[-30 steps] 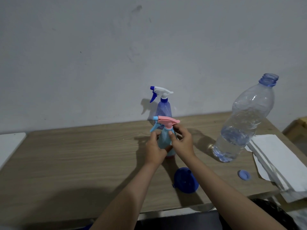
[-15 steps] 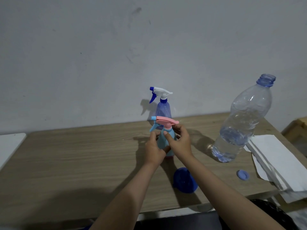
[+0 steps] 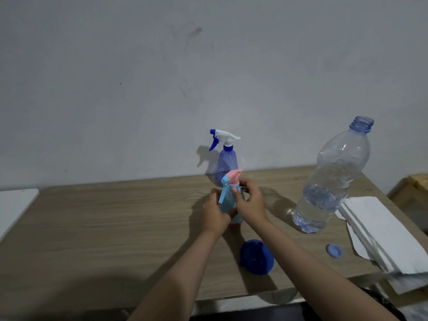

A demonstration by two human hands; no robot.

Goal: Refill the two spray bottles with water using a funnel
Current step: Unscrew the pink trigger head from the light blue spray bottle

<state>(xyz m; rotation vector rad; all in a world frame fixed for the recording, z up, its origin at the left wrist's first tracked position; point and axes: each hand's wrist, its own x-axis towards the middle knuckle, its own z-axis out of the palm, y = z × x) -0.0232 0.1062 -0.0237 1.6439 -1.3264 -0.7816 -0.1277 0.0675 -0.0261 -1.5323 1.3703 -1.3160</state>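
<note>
A light blue spray bottle (image 3: 228, 200) with a pink trigger head (image 3: 233, 176) stands mid-table. My left hand (image 3: 214, 214) wraps its body. My right hand (image 3: 249, 201) pinches the collar just under the pink head. Behind it, by the wall, stands a purple spray bottle (image 3: 226, 163) with a white and blue head. A dark blue funnel (image 3: 256, 256) lies on its side near the front edge. To the right stands an uncapped clear water bottle (image 3: 328, 181), partly full, and its blue cap (image 3: 334, 250) lies on the table.
A stack of white paper (image 3: 382, 230) lies at the table's (image 3: 115, 223) right end. A white surface (image 3: 14, 205) adjoins the table on the left. A grey wall runs directly behind the table.
The pink spray head has turned, its nozzle swinging from pointing left toward me. My right fingers shifted around the collar. My left hand kept hold of the bottle body.
</note>
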